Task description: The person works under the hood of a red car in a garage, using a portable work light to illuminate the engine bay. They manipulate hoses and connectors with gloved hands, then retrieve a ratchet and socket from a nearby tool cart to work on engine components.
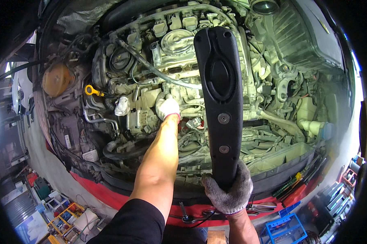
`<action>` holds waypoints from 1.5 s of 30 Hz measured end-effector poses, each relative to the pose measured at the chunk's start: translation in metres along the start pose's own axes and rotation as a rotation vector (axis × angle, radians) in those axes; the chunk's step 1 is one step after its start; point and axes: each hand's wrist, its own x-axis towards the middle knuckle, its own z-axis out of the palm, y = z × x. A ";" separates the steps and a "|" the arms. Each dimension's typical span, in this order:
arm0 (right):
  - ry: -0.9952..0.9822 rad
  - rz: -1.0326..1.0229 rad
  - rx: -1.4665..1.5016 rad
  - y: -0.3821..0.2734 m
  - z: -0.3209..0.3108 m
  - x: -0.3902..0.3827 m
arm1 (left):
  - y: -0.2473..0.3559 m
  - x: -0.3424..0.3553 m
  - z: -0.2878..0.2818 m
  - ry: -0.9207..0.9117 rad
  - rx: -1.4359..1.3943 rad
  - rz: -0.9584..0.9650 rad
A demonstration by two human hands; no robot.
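Engine [173,70]: uncovered, filling the middle of the view from the centre up to twelve o'clock.
Red strip [100,193]: along the near edge of the bay, five to eight o'clock.
Ribbed housing [309,44]: dark, toward two o'clock.
Black bar [222,101]: long and flat, oval recess near its top, two screws below; it stands in front of the engine, from half past twelve down to five.
Right hand [230,191]: grey-gloved, at five o'clock, wrapped round the bar's lower end.
Left hand [167,107]: white-gloved, just off centre toward eleven, reaching among the engine parts; fingers largely hidden, so I cannot tell whether they are spread or pinching.
Reservoir [58,80]: round, orange-brown, between nine and ten.
Round cap [121,59]: black, half past ten.
Pull ring [95,92]: yellow, between nine and ten, nearer the centre than the reservoir.
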 end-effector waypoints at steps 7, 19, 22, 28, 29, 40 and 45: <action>-0.014 0.091 0.012 0.001 0.002 -0.003 | -0.034 0.022 0.012 -0.154 -0.208 -0.186; -0.041 0.066 -0.060 0.000 0.003 0.000 | -0.077 0.041 0.014 -0.259 0.082 0.109; -0.025 0.042 -0.058 -0.002 0.002 0.001 | -0.055 0.030 0.007 -0.214 0.105 0.050; -0.060 0.055 -0.016 0.001 0.000 0.000 | -0.059 0.032 0.020 -0.156 0.280 0.245; -0.063 0.045 -0.009 0.002 0.000 -0.001 | -0.064 0.033 0.023 -0.165 0.183 0.205; 0.005 -0.035 0.030 0.012 0.004 -0.007 | -0.055 0.038 0.018 -0.249 -0.126 -0.080; 0.030 -0.060 0.039 0.014 0.003 -0.006 | -0.047 0.033 0.014 -0.195 -0.036 -0.010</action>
